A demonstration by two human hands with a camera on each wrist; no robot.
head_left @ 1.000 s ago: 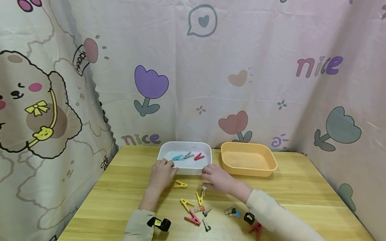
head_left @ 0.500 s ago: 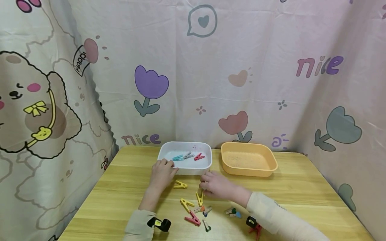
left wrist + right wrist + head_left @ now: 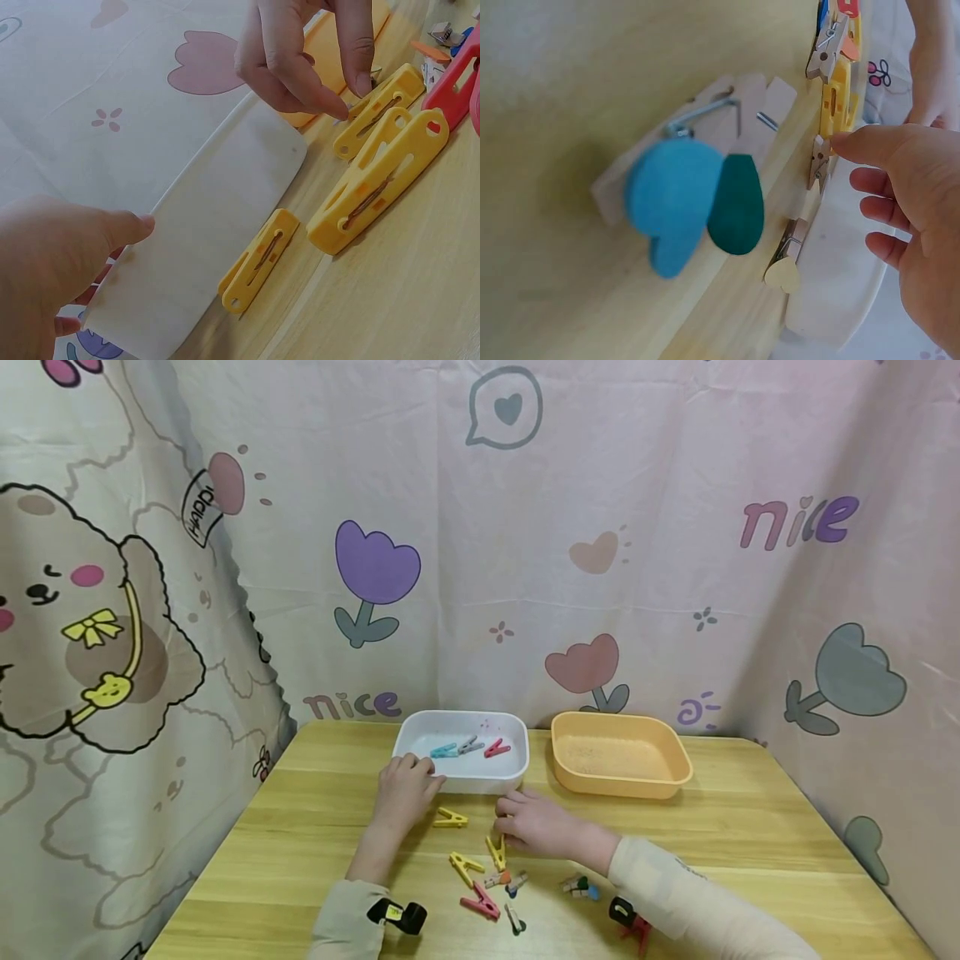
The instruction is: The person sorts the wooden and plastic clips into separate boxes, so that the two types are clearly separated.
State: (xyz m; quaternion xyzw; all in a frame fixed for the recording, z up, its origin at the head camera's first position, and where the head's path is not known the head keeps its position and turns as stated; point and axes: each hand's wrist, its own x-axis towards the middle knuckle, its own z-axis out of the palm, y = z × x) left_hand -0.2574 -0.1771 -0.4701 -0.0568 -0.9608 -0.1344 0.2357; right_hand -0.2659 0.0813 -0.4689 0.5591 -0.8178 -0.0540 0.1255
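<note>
Head cam: I've got the left hand (image 3: 407, 792) on the near-left corner of the white tray (image 3: 483, 784); grip is firm-looking, thumb on the near wall's rim, fingers curled behind it. Right hand (image 3: 538, 822) is low over the table (image 3: 300, 860), just in front of the tray's near-right corner. On the right wrist cam its thumb tip is at a small wooden clothespin (image 3: 819, 163); index tip is hidden there, so I can't tell if it's pinched. That pin sits between the tray and a yellow clip (image 3: 496, 853). Two more yellows: one (image 3: 451, 818) near the tray front, one (image 3: 466, 866) closer in, with a pink clip (image 3: 481, 903) just beside it. Wooden pins with green and blue ornaments (image 3: 577, 887) lie together to the right; a red clip (image 3: 637, 935) is partly behind the right wrist's black camera (image 3: 622, 912). Inside the white tray: blue clip (image 3: 444, 751), grey clip (image 3: 470, 745), small red clip (image 3: 497, 748). Orange tray (image 3: 622, 785) stands right of it.
</note>
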